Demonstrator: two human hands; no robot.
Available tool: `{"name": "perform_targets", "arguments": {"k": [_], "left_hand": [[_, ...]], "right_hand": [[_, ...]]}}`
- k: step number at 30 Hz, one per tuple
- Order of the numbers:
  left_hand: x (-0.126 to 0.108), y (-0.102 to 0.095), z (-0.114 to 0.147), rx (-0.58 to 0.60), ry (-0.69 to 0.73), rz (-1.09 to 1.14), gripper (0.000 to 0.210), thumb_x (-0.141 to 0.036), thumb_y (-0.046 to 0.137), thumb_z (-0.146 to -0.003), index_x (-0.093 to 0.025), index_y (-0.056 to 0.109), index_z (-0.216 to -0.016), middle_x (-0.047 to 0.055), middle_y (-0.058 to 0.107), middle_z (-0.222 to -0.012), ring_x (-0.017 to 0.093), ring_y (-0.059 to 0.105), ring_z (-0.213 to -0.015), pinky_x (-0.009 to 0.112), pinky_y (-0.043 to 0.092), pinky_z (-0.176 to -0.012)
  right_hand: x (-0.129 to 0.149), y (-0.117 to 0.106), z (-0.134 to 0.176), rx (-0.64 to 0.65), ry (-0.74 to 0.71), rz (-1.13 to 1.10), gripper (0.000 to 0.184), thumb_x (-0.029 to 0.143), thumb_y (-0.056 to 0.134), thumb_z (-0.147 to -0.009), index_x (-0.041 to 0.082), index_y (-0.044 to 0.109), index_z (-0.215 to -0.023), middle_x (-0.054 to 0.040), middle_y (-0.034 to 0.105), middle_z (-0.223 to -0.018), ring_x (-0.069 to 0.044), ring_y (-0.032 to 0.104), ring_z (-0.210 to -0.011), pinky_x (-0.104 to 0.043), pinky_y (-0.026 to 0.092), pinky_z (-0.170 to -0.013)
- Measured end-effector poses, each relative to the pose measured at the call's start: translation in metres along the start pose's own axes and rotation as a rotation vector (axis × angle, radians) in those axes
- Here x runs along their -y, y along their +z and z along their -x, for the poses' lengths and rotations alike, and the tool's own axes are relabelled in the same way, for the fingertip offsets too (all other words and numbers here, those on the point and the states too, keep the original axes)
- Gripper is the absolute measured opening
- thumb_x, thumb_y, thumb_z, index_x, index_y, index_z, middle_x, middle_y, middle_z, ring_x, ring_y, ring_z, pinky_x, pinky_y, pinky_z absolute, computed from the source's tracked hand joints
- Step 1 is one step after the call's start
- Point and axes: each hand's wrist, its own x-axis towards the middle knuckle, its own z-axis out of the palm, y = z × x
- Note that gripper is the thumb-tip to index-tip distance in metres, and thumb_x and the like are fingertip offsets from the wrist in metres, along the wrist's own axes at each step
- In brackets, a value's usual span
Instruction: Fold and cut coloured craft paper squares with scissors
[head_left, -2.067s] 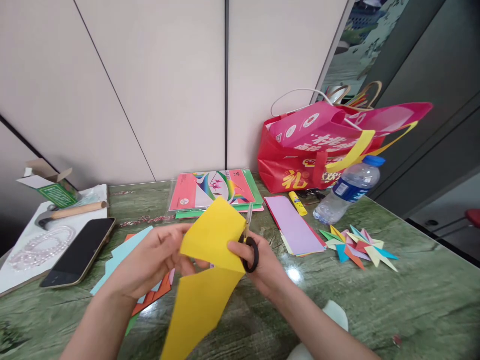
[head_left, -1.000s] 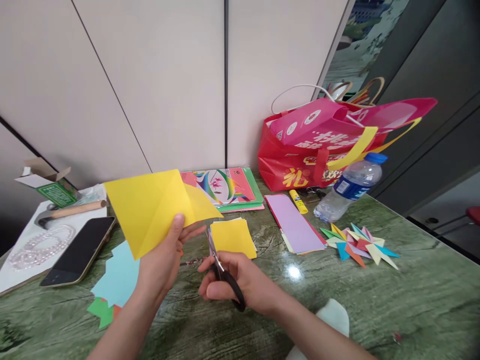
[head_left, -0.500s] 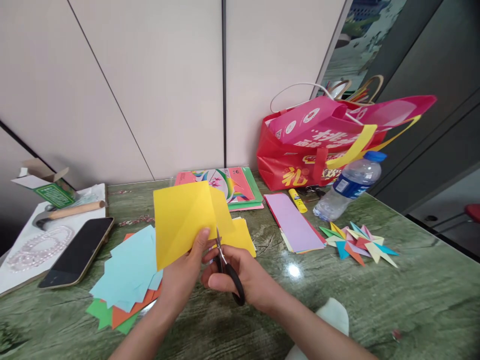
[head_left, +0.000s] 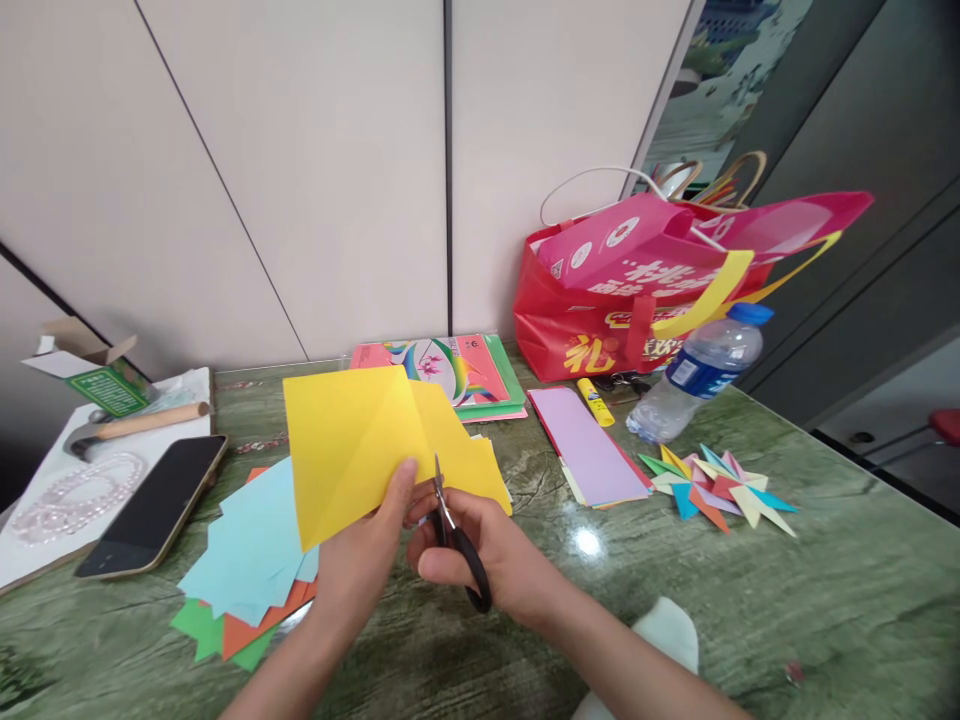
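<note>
Presently: yellow paper, one creased piece, pinched under the thumb of your left hand, raised above the bench. Scissors, one pair, gripped by the black handles in your right hand, tips near the paper; contact unclear. Light blue sheets, fanned, left of your left hand. Yellow stack, beyond your right hand. Handling, as judged: you do best with paper taut, thumb clear, blades square to it.

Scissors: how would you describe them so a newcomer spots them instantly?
Start at the green marbled table; over its near side, the left hand holds up a yellow sheet. Beside that hand, the right hand holds the scissors. Black handles and metal blades set them apart from that sheet.
</note>
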Motion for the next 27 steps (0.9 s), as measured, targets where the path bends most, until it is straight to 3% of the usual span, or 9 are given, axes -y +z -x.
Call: {"name": "perform_targets", "arguments": {"k": [13, 21, 27], "left_hand": [[-0.004, -0.0008, 0.0006, -0.015, 0.013, -0.021, 0.029, -0.046, 0.053, -0.072, -0.024, 0.062, -0.086, 0.004, 0.066, -0.103, 0.025, 0.056, -0.103, 0.039, 0.037, -0.092], [-0.0044, -0.0009, 0.002, -0.029, 0.012, -0.044, 0.029, -0.046, 0.053, -0.071, -0.023, 0.064, -0.084, 0.005, 0.067, -0.1, 0.025, 0.057, -0.101, 0.04, 0.038, -0.092], [-0.0067, -0.0014, 0.0027, -0.049, 0.011, -0.041, 0.033, -0.047, 0.054, -0.07, -0.021, 0.064, -0.088, 0.006, 0.066, -0.103, 0.026, 0.057, -0.101, 0.041, 0.038, -0.093]], "right_hand": [[0.0027, -0.0002, 0.0015, 0.01, 0.0, 0.021, 0.041, 0.036, 0.074, -0.062, 0.014, 0.053, -0.089, 0.001, 0.05, -0.07, -0.01, 0.042, -0.062, -0.023, 0.032, -0.058], [0.0033, 0.0003, 0.0005, 0.004, 0.015, 0.033, 0.042, 0.034, 0.075, -0.06, 0.014, 0.053, -0.09, 0.0015, 0.05, -0.069, -0.009, 0.042, -0.06, -0.022, 0.031, -0.056], [0.0029, -0.0006, 0.0004, -0.013, 0.028, 0.029, 0.052, 0.039, 0.079, -0.051, 0.015, 0.053, -0.089, 0.0032, 0.05, -0.066, -0.008, 0.039, -0.058, -0.022, 0.03, -0.054]]}}
